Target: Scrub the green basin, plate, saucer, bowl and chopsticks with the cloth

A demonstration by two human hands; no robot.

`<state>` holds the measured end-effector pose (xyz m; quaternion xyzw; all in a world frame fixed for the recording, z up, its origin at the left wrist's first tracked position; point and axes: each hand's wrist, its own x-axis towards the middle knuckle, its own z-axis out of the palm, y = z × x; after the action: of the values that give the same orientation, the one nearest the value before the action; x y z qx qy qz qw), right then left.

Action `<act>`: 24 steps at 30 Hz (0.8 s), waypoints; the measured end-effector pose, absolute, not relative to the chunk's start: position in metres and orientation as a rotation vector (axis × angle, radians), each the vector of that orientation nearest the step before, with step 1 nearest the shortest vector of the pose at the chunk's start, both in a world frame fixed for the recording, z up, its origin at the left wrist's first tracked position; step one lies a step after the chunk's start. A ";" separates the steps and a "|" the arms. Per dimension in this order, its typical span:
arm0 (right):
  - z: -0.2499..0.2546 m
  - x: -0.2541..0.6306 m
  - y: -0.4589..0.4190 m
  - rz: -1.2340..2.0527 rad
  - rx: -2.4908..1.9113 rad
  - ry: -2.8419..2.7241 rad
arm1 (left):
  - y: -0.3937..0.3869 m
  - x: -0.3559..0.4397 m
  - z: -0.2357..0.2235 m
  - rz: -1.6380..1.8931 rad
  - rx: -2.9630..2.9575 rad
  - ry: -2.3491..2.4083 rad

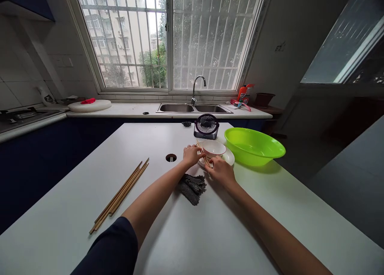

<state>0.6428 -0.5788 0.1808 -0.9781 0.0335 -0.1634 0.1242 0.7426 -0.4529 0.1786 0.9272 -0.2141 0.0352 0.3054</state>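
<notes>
Several wooden chopsticks [202, 148] slant across the left side of a white bowl [214, 148], which sits on a white plate [230, 158]. My left hand [192, 155] pinches them partway along. Lower down, my right hand [221, 170] has its fingers closed around their near ends; the fingertips are partly hidden. A crumpled dark grey cloth [193, 188] lies on the table just below my hands. More chopsticks [123, 193] rest in a loose bundle to the left of my left forearm.
A bright green basin [255, 147] stands right of the plate. Behind the bowl is a small black fan [207, 125], with a dark scrubber [186, 123] beside it. The white table [75, 211] has a round hole [171, 158]. A double sink [177, 107] is set into the far counter.
</notes>
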 end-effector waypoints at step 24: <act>0.204 0.622 -0.535 -0.574 -2.732 -0.119 | -0.252 0.709 0.270 0.314 2.163 -0.387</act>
<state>0.6218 -0.5346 0.2037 -0.9630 -0.0418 -0.2022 0.1730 0.7087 -0.2522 0.2698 0.8727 -0.1562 0.1266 0.4450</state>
